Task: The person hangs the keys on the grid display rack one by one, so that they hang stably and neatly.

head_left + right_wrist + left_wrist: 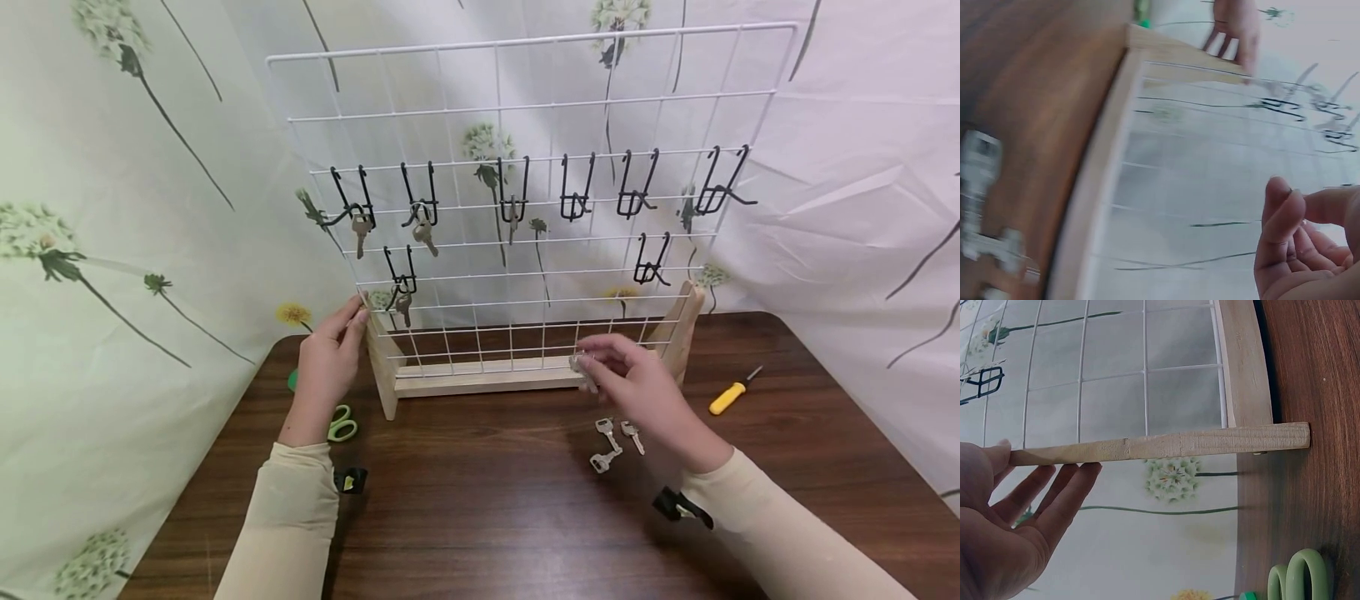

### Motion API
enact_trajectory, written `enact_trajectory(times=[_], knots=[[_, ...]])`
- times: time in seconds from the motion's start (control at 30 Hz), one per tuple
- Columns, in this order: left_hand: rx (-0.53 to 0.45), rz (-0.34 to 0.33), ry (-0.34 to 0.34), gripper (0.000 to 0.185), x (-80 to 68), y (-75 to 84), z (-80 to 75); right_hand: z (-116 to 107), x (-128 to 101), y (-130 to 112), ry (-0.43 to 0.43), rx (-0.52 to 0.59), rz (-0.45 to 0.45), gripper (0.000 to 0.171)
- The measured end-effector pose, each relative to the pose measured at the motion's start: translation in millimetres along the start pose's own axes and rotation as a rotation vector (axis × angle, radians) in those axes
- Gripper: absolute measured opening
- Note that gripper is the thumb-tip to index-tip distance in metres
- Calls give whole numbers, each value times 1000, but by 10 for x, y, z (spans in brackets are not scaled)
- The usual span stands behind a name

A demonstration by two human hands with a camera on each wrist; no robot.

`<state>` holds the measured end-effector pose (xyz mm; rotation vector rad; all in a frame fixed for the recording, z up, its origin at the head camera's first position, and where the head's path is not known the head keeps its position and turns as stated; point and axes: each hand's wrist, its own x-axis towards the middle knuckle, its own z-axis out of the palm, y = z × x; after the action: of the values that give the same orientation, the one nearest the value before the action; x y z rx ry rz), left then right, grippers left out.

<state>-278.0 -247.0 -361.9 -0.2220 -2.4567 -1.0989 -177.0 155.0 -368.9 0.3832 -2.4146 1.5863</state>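
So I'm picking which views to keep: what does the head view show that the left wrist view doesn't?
Only the head view shows the right hand pinching a key, the loose keys on the table, the yellow screwdriver, and the row of black hooks with keys hanging on the left ones. Only the left wrist view shows the left hand's fingers straight against the wooden upright up close. Both show the left hand, the white wire grid, and the green scissors.
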Motion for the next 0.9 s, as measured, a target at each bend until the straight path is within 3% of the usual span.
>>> enact_trajectory(times=[0.27, 0.53, 0.9], knots=[[-1, 9, 2, 45, 3, -9, 0, -174, 95, -416, 93, 21, -200, 25], [-3, 20, 9, 44, 14, -26, 2, -270, 218, -761, 172, 44, -251, 24], [-5, 18, -1, 45, 8, -19, -1, -273, 498, -976, 309, 155, -365, 19]])
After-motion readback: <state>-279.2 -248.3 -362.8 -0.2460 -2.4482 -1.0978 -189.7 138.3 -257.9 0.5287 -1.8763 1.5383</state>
